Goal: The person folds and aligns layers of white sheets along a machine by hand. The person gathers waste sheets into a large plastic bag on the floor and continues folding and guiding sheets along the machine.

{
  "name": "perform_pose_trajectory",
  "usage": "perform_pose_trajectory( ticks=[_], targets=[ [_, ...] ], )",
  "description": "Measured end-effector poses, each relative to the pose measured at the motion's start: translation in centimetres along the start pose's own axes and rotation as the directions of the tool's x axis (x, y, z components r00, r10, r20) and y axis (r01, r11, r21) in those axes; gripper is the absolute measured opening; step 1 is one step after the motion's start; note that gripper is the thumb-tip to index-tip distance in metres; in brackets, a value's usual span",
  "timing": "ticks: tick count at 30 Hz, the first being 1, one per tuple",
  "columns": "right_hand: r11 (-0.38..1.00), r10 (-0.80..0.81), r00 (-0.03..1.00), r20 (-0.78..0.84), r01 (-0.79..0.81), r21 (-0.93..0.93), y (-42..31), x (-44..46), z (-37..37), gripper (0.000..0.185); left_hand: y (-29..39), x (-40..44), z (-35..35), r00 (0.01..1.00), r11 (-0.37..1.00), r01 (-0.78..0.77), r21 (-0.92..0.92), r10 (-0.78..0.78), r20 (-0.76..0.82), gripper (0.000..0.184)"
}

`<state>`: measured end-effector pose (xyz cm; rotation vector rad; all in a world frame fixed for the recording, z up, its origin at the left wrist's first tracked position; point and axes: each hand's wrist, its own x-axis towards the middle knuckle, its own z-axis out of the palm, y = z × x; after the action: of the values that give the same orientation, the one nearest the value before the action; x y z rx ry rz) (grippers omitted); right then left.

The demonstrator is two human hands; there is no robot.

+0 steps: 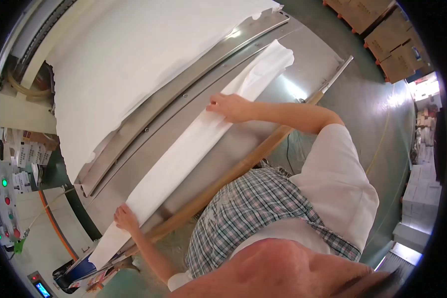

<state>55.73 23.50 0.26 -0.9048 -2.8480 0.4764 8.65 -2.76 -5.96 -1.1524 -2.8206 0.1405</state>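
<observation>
Two hands, the left hand (126, 218) and the right hand (233, 108), are set on a long white strip (176, 154) laid slantwise along the metal table (218, 156). The fingers are bent at its far edge; whether it is clamped cannot be told. Smoothing or straightening seems to be in hand, and even tension would be called for. The strip is flanked by the raised rail (184, 82) and the tan bar (243, 166); bare metal is left beyond its right end.
</observation>
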Motion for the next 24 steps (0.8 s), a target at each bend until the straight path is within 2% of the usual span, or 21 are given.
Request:
perform_pose_trajectory(
  ticks=[7,9,11,13,15,17,19,20,22,23,24],
  targets=[
    [0.99,0.086,0.996,0.011,-0.084,-0.116,6.6,-3.6,-3.5,0.055,0.9,-0.4,0.2,0.999,0.999,0.032,0.005,-0.032,-0.032,0.043],
    [0.95,0.203,0.979,0.004,-0.196,-0.242,9.4,-4.3,-3.6,0.054,1.0,-0.4,0.2,0.998,0.999,0.032,-0.005,-0.032,-0.047,0.043],
    [0.914,0.252,0.959,-0.133,-0.281,-0.294,13.1,-5.9,-3.7,0.053,0.8,-0.3,0.5,0.998,0.999,0.041,-0.003,-0.041,-0.05,0.043],
    [0.842,0.364,0.89,-0.276,-0.441,-0.311,17.9,-7.8,-4.0,0.05,0.9,-0.4,0.2,0.998,0.999,0.045,0.011,-0.045,-0.035,0.043],
    [0.703,0.526,0.731,-0.436,-0.662,-0.262,22.5,-9.6,-4.3,0.045,1.0,-0.3,0.0,0.999,0.999,0.042,0.0,-0.042,-0.031,0.044],
    [0.607,0.571,0.628,-0.529,-0.757,-0.244,26.7,-12.0,-5.0,0.041,1.4,-0.2,-0.6,0.998,0.998,0.059,-0.005,-0.058,0.021,0.045],
    [0.505,0.628,0.39,-0.674,-0.863,-0.029,29.9,-14.6,-4.9,0.03,2.1,0.0,-1.3,0.995,0.997,0.073,-0.008,-0.072,0.069,0.047],
    [0.501,0.639,0.389,-0.664,-0.865,-0.024,31.4,-15.8,-5.1,0.03,2.7,-0.1,-1.7,0.994,0.996,0.074,-0.05,-0.069,0.09,0.048],
    [0.463,0.734,0.283,-0.618,-0.873,0.15,32.8,-16.5,-6.4,0.017,3.3,0.0,-1.9,0.991,0.993,0.084,-0.087,-0.074,0.113,0.05],
    [0.468,0.735,0.292,-0.611,-0.871,0.147,32.6,-16.1,-7.1,0.017,3.4,0.0,-1.5,0.992,0.995,0.06,-0.083,-0.051,0.115,0.051],
    [0.543,0.726,0.296,-0.621,-0.801,0.252,30.3,-14.9,-8.6,0.018,3.5,-0.1,-1.2,0.993,0.996,0.036,-0.081,-0.027,0.118,0.052]
  ],
)
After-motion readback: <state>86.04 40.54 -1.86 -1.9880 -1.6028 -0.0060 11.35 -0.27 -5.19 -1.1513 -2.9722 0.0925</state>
